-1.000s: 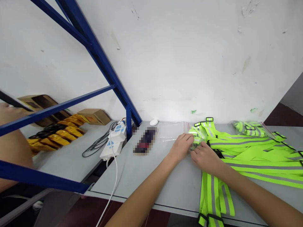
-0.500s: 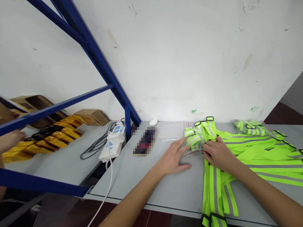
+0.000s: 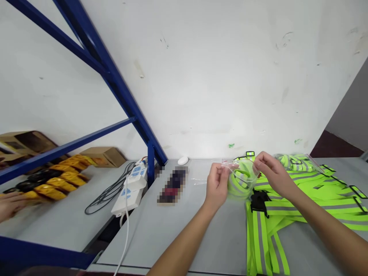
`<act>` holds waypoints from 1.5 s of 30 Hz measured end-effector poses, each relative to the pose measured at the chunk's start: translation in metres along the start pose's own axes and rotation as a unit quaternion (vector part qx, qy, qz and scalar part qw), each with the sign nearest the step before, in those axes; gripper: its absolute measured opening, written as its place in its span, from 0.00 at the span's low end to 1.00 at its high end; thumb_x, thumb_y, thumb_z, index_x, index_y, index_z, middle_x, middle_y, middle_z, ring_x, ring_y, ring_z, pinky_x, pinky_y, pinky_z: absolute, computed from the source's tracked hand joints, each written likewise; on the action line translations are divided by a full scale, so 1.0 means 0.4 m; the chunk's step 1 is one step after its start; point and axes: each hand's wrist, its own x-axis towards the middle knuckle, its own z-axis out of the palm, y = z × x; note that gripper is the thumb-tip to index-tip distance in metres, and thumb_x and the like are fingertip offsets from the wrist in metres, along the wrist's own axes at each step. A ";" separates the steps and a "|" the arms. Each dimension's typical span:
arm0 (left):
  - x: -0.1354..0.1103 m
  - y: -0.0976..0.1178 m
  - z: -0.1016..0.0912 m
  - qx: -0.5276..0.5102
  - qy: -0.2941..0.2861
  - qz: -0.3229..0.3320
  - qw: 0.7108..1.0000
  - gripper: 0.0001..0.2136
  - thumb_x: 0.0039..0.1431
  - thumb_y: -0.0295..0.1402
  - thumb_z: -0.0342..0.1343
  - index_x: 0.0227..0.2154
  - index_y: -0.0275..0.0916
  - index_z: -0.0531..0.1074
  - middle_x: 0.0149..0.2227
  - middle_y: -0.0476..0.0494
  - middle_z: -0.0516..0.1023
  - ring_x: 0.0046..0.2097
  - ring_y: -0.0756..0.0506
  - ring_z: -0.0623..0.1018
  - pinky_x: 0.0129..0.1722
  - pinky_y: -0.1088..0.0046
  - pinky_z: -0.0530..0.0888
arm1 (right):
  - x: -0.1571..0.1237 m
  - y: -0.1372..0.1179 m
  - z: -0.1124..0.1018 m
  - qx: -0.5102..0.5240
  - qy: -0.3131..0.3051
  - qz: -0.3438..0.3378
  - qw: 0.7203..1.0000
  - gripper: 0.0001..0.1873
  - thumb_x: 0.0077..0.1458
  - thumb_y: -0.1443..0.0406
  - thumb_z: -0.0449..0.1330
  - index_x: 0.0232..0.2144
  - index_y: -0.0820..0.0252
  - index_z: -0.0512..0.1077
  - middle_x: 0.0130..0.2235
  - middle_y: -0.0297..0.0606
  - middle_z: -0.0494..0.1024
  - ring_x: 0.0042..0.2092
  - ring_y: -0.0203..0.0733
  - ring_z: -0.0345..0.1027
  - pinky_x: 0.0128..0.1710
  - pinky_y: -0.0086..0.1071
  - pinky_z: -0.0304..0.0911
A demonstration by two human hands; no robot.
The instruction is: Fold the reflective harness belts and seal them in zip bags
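Between my hands hangs a clear plastic zip bag [image 3: 240, 184] with a rolled fluorescent yellow-green reflective strap inside, blurred by motion. My left hand [image 3: 217, 184] pinches the left side of its opening. At the opposite side my right hand [image 3: 268, 170] pinches the bag's edge between thumb and fingers. To the right, loose reflective straps [image 3: 316, 209] with grey stripes and black buckles lie spread over the table, some reaching down to the front edge. Another bag of rolled straps [image 3: 297, 163] lies behind them. Flat clear bags [image 3: 199, 174] rest left of my hands.
A pixelated dark object [image 3: 173, 186] and a white round item [image 3: 183, 160] lie on the grey table. Power strips [image 3: 133, 188] with cables sit by the blue rack frame [image 3: 115, 84]. At far left, a co-worker's hand [image 3: 13, 206] touches yellow packets [image 3: 64, 180] near cardboard boxes [image 3: 105, 156].
Both hands have lifted the filled bag from the table and now hold its opening from two sides. The co-worker's hand has moved lower over the yellow packets. The view has shifted slightly.
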 end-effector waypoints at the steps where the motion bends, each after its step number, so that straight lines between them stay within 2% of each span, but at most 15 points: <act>1: 0.004 0.007 0.017 -0.029 0.033 -0.027 0.999 0.08 0.65 0.38 0.47 0.36 0.40 0.64 0.37 0.42 0.80 0.39 0.47 0.78 0.40 0.71 0.72 | -0.008 0.002 -0.009 0.027 -0.004 -0.002 1.000 0.10 0.62 0.54 0.51 0.37 0.53 0.62 0.31 0.31 0.66 0.30 0.37 0.62 0.31 0.32 0.61; 3: 0.005 0.005 0.042 -0.052 0.086 -0.072 0.992 0.10 0.64 0.41 0.49 0.33 0.40 0.62 0.30 0.48 0.77 0.32 0.50 0.76 0.34 0.75 0.71 | -0.028 0.017 -0.016 0.019 -0.021 -0.011 1.000 0.18 0.58 0.54 0.57 0.48 0.50 0.60 0.36 0.33 0.67 0.31 0.37 0.62 0.30 0.32 0.63; 5: -0.003 -0.015 0.054 -0.057 0.116 -0.108 0.986 0.12 0.63 0.44 0.50 0.31 0.41 0.62 0.26 0.52 0.73 0.28 0.52 0.73 0.29 0.78 0.68 | -0.045 0.041 -0.013 -0.044 -0.045 -0.020 0.998 0.21 0.56 0.55 0.60 0.50 0.49 0.62 0.38 0.34 0.67 0.29 0.35 0.59 0.30 0.32 0.62; 7: -0.017 -0.039 0.055 -0.056 0.130 -0.131 0.981 0.14 0.61 0.46 0.50 0.30 0.40 0.61 0.24 0.54 0.70 0.26 0.52 0.70 0.27 0.79 0.66 | -0.051 0.064 -0.005 -0.096 -0.053 -0.020 0.994 0.11 0.56 0.56 0.60 0.40 0.52 0.68 0.36 0.33 0.67 0.28 0.34 0.57 0.30 0.32 0.60; 9: -0.031 -0.056 0.050 -0.071 0.138 -0.152 0.976 0.15 0.60 0.48 0.51 0.30 0.40 0.61 0.23 0.54 0.70 0.25 0.52 0.70 0.27 0.79 0.66 | -0.047 0.080 0.002 -0.100 -0.042 -0.016 0.994 0.09 0.57 0.57 0.59 0.30 0.55 0.67 0.33 0.33 0.67 0.29 0.35 0.59 0.31 0.32 0.59; 11: -0.036 -0.061 0.043 -0.113 0.113 -0.172 0.972 0.16 0.58 0.49 0.53 0.34 0.41 0.62 0.26 0.52 0.74 0.27 0.51 0.73 0.29 0.77 0.69 | -0.039 0.087 0.007 -0.084 -0.028 -0.004 0.996 0.11 0.57 0.58 0.60 0.28 0.55 0.64 0.31 0.32 0.67 0.32 0.37 0.62 0.32 0.32 0.59; 15: -0.027 -0.046 0.028 -0.140 -0.022 -0.186 0.972 0.23 0.46 0.41 0.66 0.42 0.39 0.66 0.38 0.43 0.79 0.41 0.44 0.78 0.39 0.71 0.73 | -0.029 0.090 0.020 -0.025 -0.005 0.028 0.999 0.10 0.55 0.58 0.61 0.35 0.53 0.64 0.32 0.31 0.68 0.34 0.38 0.64 0.34 0.32 0.60; 16: -0.024 -0.044 0.025 -0.125 -0.029 -0.192 0.973 0.24 0.43 0.38 0.69 0.42 0.39 0.67 0.39 0.42 0.79 0.42 0.44 0.78 0.40 0.71 0.73 | -0.030 0.092 0.023 0.003 0.006 0.035 0.999 0.12 0.55 0.58 0.62 0.38 0.53 0.63 0.33 0.31 0.68 0.34 0.38 0.65 0.34 0.32 0.60; 18: -0.021 -0.044 0.024 -0.098 -0.001 -0.205 0.974 0.23 0.40 0.36 0.70 0.39 0.39 0.68 0.37 0.45 0.78 0.40 0.45 0.78 0.37 0.73 0.74 | -0.036 0.098 0.028 0.060 0.029 0.056 0.996 0.16 0.54 0.57 0.63 0.40 0.53 0.63 0.33 0.31 0.69 0.35 0.39 0.66 0.33 0.32 0.62; 23: -0.025 -0.058 0.030 -0.093 0.063 -0.215 0.970 0.19 0.42 0.37 0.69 0.37 0.38 0.69 0.32 0.48 0.79 0.34 0.48 0.78 0.34 0.74 0.73 | -0.055 0.117 0.025 0.078 0.021 0.110 0.991 0.13 0.55 0.54 0.61 0.31 0.57 0.68 0.26 0.31 0.70 0.30 0.38 0.67 0.32 0.32 0.62; 27: -0.026 -0.062 0.028 -0.108 0.066 -0.227 0.966 0.18 0.43 0.38 0.69 0.36 0.37 0.73 0.33 0.46 0.80 0.35 0.47 0.79 0.36 0.73 0.74 | -0.060 0.123 0.020 0.065 0.045 0.092 0.993 0.12 0.55 0.55 0.61 0.30 0.57 0.70 0.25 0.31 0.71 0.29 0.37 0.66 0.31 0.31 0.61; 32: -0.027 -0.064 0.021 -0.156 0.061 -0.258 0.951 0.14 0.48 0.42 0.65 0.31 0.35 0.77 0.32 0.44 0.81 0.33 0.47 0.78 0.34 0.73 0.74 | -0.062 0.122 0.020 0.057 0.054 0.072 0.994 0.10 0.57 0.56 0.60 0.31 0.57 0.71 0.26 0.31 0.70 0.29 0.37 0.65 0.32 0.31 0.60; 37: -0.027 -0.059 0.014 -0.135 0.068 -0.231 0.961 0.14 0.50 0.43 0.63 0.30 0.35 0.79 0.34 0.42 0.82 0.38 0.44 0.79 0.36 0.73 0.73 | -0.069 0.112 0.021 0.053 0.052 0.010 0.997 0.10 0.59 0.58 0.57 0.28 0.56 0.70 0.28 0.33 0.69 0.31 0.38 0.64 0.33 0.32 0.59; 42: -0.026 -0.057 0.016 -0.124 0.097 -0.250 0.955 0.16 0.48 0.45 0.64 0.30 0.35 0.79 0.32 0.43 0.82 0.34 0.46 0.78 0.35 0.72 0.73 | -0.068 0.111 0.024 0.004 0.067 0.018 0.998 0.09 0.58 0.58 0.58 0.30 0.56 0.71 0.29 0.34 0.72 0.33 0.39 0.66 0.34 0.33 0.61; 45: -0.027 -0.058 0.021 -0.125 0.120 -0.258 0.950 0.18 0.47 0.47 0.64 0.30 0.35 0.79 0.34 0.43 0.82 0.35 0.46 0.78 0.36 0.73 0.73 | -0.065 0.111 0.031 -0.023 0.072 0.019 0.997 0.08 0.55 0.58 0.62 0.32 0.55 0.72 0.29 0.33 0.73 0.33 0.40 0.67 0.35 0.33 0.63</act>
